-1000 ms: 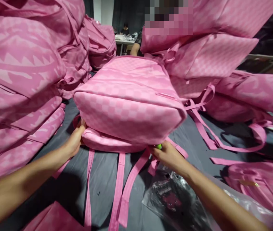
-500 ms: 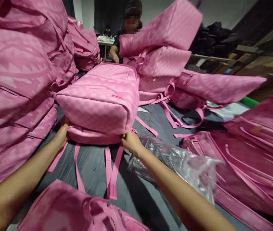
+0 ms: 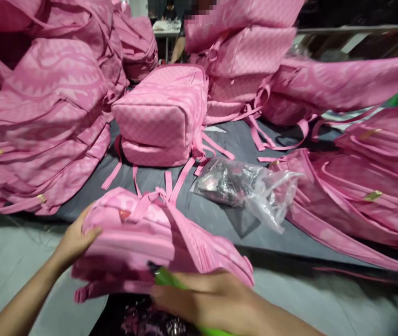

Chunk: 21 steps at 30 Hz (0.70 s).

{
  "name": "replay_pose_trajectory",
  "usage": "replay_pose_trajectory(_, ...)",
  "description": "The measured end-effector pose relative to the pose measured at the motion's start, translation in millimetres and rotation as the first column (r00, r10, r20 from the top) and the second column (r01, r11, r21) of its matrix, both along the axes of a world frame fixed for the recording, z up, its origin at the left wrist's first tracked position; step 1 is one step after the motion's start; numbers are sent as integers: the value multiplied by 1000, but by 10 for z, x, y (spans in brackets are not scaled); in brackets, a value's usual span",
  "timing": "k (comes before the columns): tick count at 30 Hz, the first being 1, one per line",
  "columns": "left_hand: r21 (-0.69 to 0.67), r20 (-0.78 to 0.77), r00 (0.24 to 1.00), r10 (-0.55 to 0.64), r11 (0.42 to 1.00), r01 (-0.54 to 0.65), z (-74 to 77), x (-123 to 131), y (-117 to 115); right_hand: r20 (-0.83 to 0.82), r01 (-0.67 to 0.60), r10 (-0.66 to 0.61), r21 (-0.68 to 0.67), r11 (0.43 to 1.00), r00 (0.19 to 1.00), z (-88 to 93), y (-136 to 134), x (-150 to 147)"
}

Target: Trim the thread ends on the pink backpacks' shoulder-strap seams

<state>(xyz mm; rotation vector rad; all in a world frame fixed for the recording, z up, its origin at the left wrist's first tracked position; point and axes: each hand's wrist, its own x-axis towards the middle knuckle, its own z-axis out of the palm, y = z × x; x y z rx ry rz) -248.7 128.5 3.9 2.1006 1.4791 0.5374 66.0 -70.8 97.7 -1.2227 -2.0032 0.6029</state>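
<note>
My left hand [image 3: 74,240] grips the left side of a pink backpack [image 3: 139,238] that lies close to me at the table's near edge. My right hand [image 3: 208,298], blurred by motion, is closed around a green tool [image 3: 167,278] against the same backpack's near side. Farther back, a stuffed pink checkered backpack [image 3: 162,114] rests on the dark table [image 3: 206,219] with its straps trailing toward me; neither hand touches it.
Heaps of pink backpacks rise on the left [image 3: 41,116] and lie on the right [image 3: 360,177]. A crumpled clear plastic bag [image 3: 244,186] lies mid-table. A person [image 3: 185,32] stands behind more backpacks at the far end.
Both hands have left the checkered backpack's base and pulled back to the nearer backpack; the view has tilted down toward the table's edge.
</note>
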Motion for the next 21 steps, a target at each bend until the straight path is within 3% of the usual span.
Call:
replay_pose_trajectory(2,35,-12,994,108,994,-108,-74,100,-144,191,-162,141,95,982,971,-229,102,-216)
replay_pose_trajectory(4,139,27,995,97,985,-99,50,200,-135,434,-141,-33,363,921,900,-478,204,-260)
replay_pose_trajectory(6,292,185,980,67,949,-120,405,242,-38,448,-69,-209,528,847,869,-683,227,-158)
replay_pose_trajectory(7,385,320,945,67,902,-195,637,246,21,396,23,-304,577,817,866,-766,206,-80)
replay_pose_trajectory(9,504,434,897,88,801,-322,1075,251,112,268,262,-490,588,765,830,-924,128,71)
replay_pose_trajectory(10,535,427,904,28,798,-277,1222,261,128,237,361,-561,559,746,793,-1012,88,136)
replay_pose_trajectory(11,508,371,927,-53,847,-155,1292,276,117,234,431,-606,517,740,760,-1114,55,196)
replay_pose_trajectory(13,436,290,944,-159,900,18,1171,303,21,253,500,-628,421,756,736,-1349,22,313)
replay_pose_trajectory(15,360,222,965,-139,932,51,770,297,-124,223,527,-615,349,775,757,-1584,22,439)
replay_pose_trajectory(18,228,38,999,21,973,-29,96,204,-296,103,551,-606,316,772,789,-1780,24,578)
replay_pose_trajectory(20,147,-81,996,48,988,-35,-100,125,-343,23,578,-614,308,755,789,-1759,-2,579)
replay_pose_trajectory(21,129,-113,993,42,991,-27,-87,94,-343,-16,603,-628,298,740,778,-1714,-24,546)
